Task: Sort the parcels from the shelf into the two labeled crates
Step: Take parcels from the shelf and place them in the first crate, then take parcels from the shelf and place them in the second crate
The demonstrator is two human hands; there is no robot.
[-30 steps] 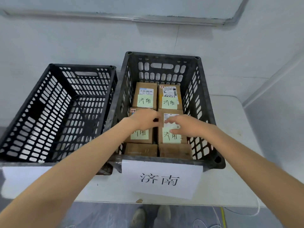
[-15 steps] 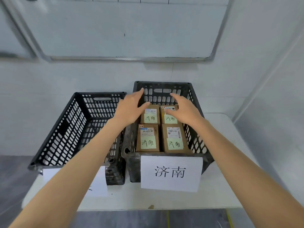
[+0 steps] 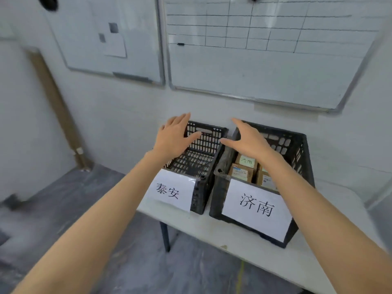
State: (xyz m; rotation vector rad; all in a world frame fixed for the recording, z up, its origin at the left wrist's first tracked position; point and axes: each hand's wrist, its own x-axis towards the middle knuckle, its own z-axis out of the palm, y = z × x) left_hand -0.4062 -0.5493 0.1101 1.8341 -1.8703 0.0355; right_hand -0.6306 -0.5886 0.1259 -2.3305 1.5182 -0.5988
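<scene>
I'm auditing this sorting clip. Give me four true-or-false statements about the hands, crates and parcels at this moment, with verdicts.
1. The left hand and right hand hold nothing. True.
2. The parcels lie in the left crate. False: they lie in the right crate, labelled 济南.
3. Both crates stand on the white table. True.
4. The left crate bears no label. False: a sheet reading 泰安 hangs on its front.
</scene>
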